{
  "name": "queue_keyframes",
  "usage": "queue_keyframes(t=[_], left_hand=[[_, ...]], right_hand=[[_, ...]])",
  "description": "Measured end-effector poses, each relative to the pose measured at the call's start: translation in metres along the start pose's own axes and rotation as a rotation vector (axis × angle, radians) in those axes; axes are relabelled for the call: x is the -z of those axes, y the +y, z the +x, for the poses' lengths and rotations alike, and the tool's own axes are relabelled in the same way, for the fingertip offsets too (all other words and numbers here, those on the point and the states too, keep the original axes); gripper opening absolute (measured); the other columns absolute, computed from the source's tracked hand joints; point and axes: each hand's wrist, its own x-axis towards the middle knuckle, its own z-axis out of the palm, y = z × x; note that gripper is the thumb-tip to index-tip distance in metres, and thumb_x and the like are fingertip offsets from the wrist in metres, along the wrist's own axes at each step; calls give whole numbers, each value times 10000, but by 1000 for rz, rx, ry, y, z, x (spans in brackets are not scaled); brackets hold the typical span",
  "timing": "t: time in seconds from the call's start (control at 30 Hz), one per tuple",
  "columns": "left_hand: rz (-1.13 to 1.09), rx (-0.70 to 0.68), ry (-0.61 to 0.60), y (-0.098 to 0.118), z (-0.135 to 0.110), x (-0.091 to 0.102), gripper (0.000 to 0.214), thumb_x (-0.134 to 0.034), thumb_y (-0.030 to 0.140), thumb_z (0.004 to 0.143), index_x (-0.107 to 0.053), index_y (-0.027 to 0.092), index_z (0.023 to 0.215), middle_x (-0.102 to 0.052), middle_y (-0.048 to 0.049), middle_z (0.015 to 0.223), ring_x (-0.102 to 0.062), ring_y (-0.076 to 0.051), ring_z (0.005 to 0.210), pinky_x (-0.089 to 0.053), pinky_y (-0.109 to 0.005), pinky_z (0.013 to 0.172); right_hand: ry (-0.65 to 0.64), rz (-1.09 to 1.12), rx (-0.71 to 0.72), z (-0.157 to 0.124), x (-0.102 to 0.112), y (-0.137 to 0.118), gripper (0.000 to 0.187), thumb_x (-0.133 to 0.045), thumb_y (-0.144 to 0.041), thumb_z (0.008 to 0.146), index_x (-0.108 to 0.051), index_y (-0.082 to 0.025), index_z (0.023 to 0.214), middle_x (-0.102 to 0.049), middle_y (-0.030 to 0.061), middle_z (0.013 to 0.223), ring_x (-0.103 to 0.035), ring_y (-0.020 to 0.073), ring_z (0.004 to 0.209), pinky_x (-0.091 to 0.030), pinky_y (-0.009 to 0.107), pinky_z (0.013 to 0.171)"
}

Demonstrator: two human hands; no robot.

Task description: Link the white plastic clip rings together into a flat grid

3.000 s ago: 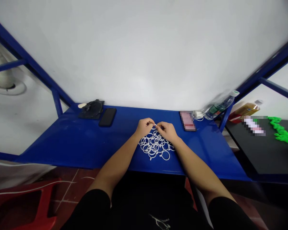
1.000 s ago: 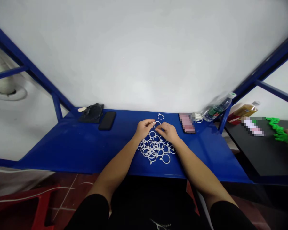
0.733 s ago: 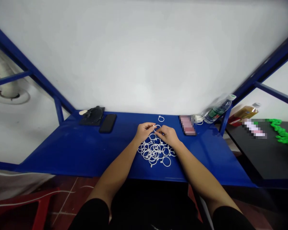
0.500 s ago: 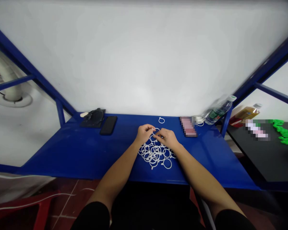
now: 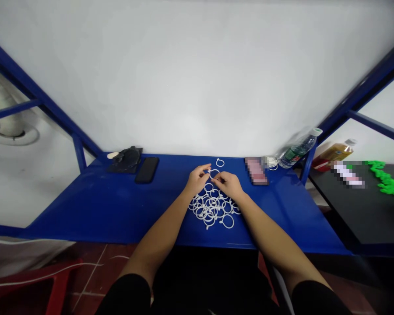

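A white curtain ring [image 5: 214,170] with a small knob is up between my two hands, above a pile of similar rings. My right hand [image 5: 228,183] pinches its lower edge between thumb and fingers. On the other side, my left hand [image 5: 198,179] has its thumb and forefinger apart around the knob, with a gap showing. Below the hands lies the pile of white curtain rings [image 5: 210,209], overlapping one another on the blue table [image 5: 111,210]. A single separate ring [image 5: 219,163] rests beyond my hands near the wall.
At the back left are a black phone [image 5: 147,169] and a crumpled black item [image 5: 128,158]. A blurred pink rectangle [image 5: 256,170], a white cable [image 5: 273,163] and a water bottle [image 5: 297,151] occupy the back right. Green objects [image 5: 392,186] lie on the black side table [image 5: 364,214].
The left thumb and forefinger have spread apart at the held ring. The right hand still pinches it. The whole view has shifted slightly.
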Motion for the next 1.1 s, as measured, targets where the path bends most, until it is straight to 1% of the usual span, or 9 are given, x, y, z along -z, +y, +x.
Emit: queue_keyframes(t=[0.07, 0.2, 0.3, 0.47, 0.63, 0.77, 0.83, 0.97, 1.1], left_hand=[[174, -47, -9, -1, 0, 4, 453, -608, 202, 901, -690, 201, 1347, -727, -91, 1244, -680, -154, 797, -586, -336, 829], [475, -133, -189, -1, -2, 9, 253, -650, 295, 941, -791, 213, 1134, -742, -83, 1055, -677, -229, 976, -547, -385, 952], [616, -157, -305, 0, -6, 9, 194, -732, 326, 884, -819, 239, 1035, -739, -86, 1030, -671, -264, 1007, -530, -413, 975], [662, -135, -371, 3, -8, 10, 134, -684, 225, 883, -807, 257, 924, -736, -72, 1043, -675, -263, 1001, -522, -411, 953], [594, -123, -302, 6, -6, 10, 127, -624, 233, 949, -748, 234, 920, -755, -46, 918, -699, -227, 898, -512, -345, 849], [515, -36, -213, 11, -6, 11, 131, -605, 265, 983, -720, 231, 1034, -747, -12, 798, -687, -188, 733, -483, -295, 736], [508, 5, -172, 13, -5, 12, 148, -604, 277, 990, -720, 227, 1069, -737, -4, 767, -684, -180, 713, -473, -284, 715], [513, 54, -103, 15, -4, 14, 205, -599, 270, 996, -725, 223, 1151, -737, -6, 772, -700, -179, 750, -472, -274, 731], [490, 33, -23, 15, -3, 14, 243, -588, 257, 1005, -728, 210, 1198, -749, -15, 788, -708, -182, 768, -482, -279, 751]], right_hand=[[17, 7, -68, 2, 2, 6, 240, -642, -430, 986, -756, -228, 1050, -742, 30, 817, -671, 178, 732, -475, 274, 697], [13, 36, -173, 5, 4, 18, 370, -606, -400, 989, -689, -241, 1313, -750, 15, 816, -677, 187, 698, -483, 282, 673], [39, 13, -206, 7, 4, 23, 322, -602, -383, 983, -734, -229, 1233, -761, 31, 869, -687, 192, 743, -498, 292, 708], [39, -47, -216, 8, 1, 26, 256, -623, -343, 968, -756, -212, 1144, -768, 58, 964, -694, 203, 850, -517, 311, 791], [-39, -83, -216, 9, 0, 24, 255, -636, -332, 971, -755, -202, 1155, -776, 76, 1005, -702, 226, 921, -536, 343, 843], [-54, -61, -112, 10, -2, 24, 333, -613, -297, 983, -708, -213, 1291, -755, 103, 1244, -695, 255, 1085, -522, 421, 1007], [-27, -5, -73, 9, -3, 24, 356, -597, -275, 986, -690, -218, 1325, -718, 108, 1335, -695, 251, 1111, -530, 425, 1017], [19, 81, -88, 4, -1, 18, 297, -583, -317, 1003, -723, -228, 1250, -761, 93, 1201, -723, 226, 950, -581, 368, 854], [17, 108, -32, 1, 3, 5, 310, -570, -391, 1027, -720, -235, 1249, -778, 77, 1097, -721, 222, 912, -566, 350, 824]])
